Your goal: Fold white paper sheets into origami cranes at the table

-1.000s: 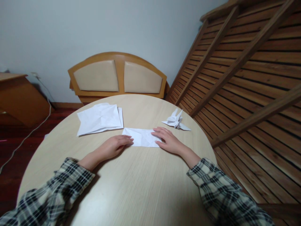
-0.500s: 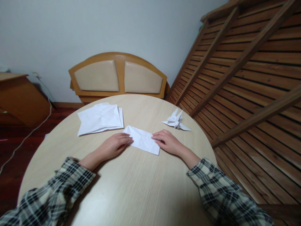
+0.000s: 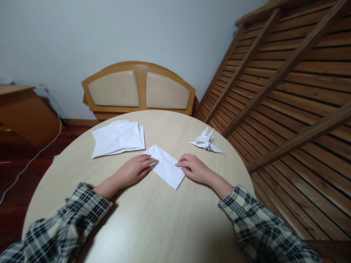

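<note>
A folded white paper (image 3: 166, 168) lies slantwise on the round table (image 3: 153, 219) between my hands. My left hand (image 3: 135, 170) rests flat, its fingers stretched out and their tips on the paper's left edge. My right hand (image 3: 193, 169) has its fingers curled and pinches the paper's right edge. Both sleeves are plaid.
Creased white sheets (image 3: 117, 138) are stacked at the table's far left. A finished paper crane (image 3: 206, 140) stands at the far right. A wooden chair back (image 3: 138, 89) is behind the table, a slatted wooden frame (image 3: 287, 84) to the right, and a cable (image 3: 35, 153) on the floor at left.
The folded paper has turned clockwise from level to slanted, its near corner swinging toward me. Both hands stayed at its ends, and the right hand's fingers curled in.
</note>
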Tool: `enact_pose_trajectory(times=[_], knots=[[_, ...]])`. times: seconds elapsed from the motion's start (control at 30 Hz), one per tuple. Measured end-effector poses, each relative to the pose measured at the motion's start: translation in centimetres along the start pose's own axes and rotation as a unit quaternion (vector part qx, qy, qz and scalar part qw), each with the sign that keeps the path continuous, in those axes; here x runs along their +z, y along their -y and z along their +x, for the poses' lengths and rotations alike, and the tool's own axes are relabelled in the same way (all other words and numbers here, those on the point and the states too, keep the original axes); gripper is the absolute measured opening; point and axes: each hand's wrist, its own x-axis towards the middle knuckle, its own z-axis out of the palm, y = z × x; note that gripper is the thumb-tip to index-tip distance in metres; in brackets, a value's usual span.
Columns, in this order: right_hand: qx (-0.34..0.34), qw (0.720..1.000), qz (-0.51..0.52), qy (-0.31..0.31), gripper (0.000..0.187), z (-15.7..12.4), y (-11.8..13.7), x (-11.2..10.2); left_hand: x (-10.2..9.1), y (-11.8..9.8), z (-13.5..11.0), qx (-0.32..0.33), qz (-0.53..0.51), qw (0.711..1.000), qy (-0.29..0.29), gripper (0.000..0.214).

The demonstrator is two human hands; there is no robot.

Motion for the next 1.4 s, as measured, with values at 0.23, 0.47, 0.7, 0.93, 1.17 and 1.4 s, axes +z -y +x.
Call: enact_pose_trajectory(times=[0.23, 0.47, 0.7, 0.93, 1.17, 1.4], knots=[[0.000, 1.000, -0.003, 0.004, 0.026, 0.0, 0.5, -0.1, -0.2, -1.3, 0.6, -0.007, 0.045, 0.999, 0.014, 0.038], [0.016, 1.000, -0.010, 0.014, 0.024, 0.0, 0.9, -0.4, -1.0, -3.4, 0.9, -0.011, 0.134, 0.989, 0.061, 0.034], [0.024, 0.999, -0.010, 0.034, 0.031, 0.0, 0.7, -0.4, -1.0, -4.1, 0.8, 0.021, 0.120, 0.990, 0.071, 0.027], [0.015, 0.998, -0.018, 0.055, 0.038, 0.0, 0.9, 0.1, -0.5, -4.2, 1.1, 0.040, 0.035, 0.998, 0.037, 0.025], [0.028, 0.997, -0.021, 0.070, 0.041, 0.0, 1.0, 0.4, 1.5, -3.2, 0.4, 0.031, -0.072, 0.997, 0.027, 0.039], [0.052, 0.993, -0.020, 0.109, 0.047, -0.1, 1.2, 0.6, 1.7, -3.2, 0.2, 0.014, -0.054, 0.997, 0.052, 0.044]])
